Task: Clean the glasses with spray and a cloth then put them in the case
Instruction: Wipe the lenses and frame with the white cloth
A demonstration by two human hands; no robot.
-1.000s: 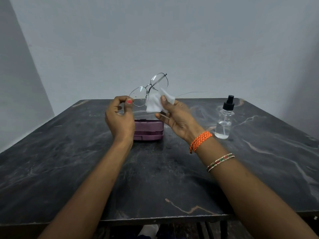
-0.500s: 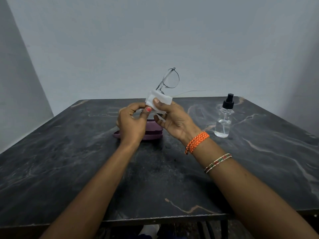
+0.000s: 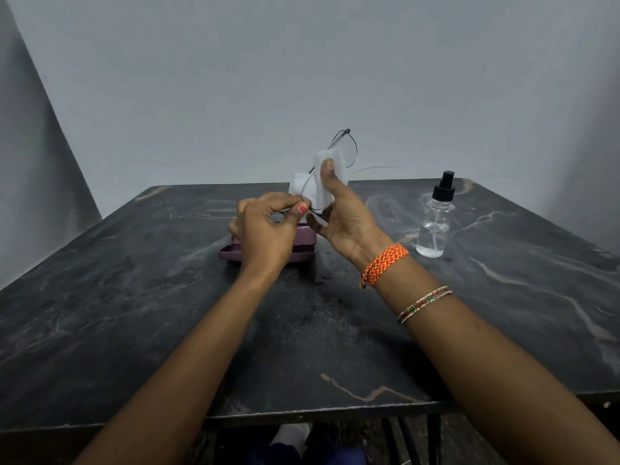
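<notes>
While the glasses (image 3: 345, 147) are held up above the far middle of the table (image 3: 134, 313), they are gripped from both sides. The lower end of the thin wire frame is pinched between the thumb and fingers of the left hand (image 3: 265, 229), which is closed on it. A white cloth (image 3: 317, 187) is folded around the lenses and is pressed against them by the right hand (image 3: 345, 216), its thumb laid flat on the near face of the cloth and its fingers hidden behind it. Only the upper rim of one lens and a thin temple arm running off to the right are seen clear of the cloth; the frame is tilted, with that lens uppermost. Beneath and behind the hands, a purple case (image 3: 302, 246) is set on the table towards its far edge, largely covered by the left hand; whether its lid is open cannot be told. Near the far right corner, well apart from the case, a clear spray bottle (image 3: 434, 226) with a black pump top is stood upright. An orange woven band (image 3: 385, 263) and a beaded bangle (image 3: 424, 303) are worn on the right wrist.
</notes>
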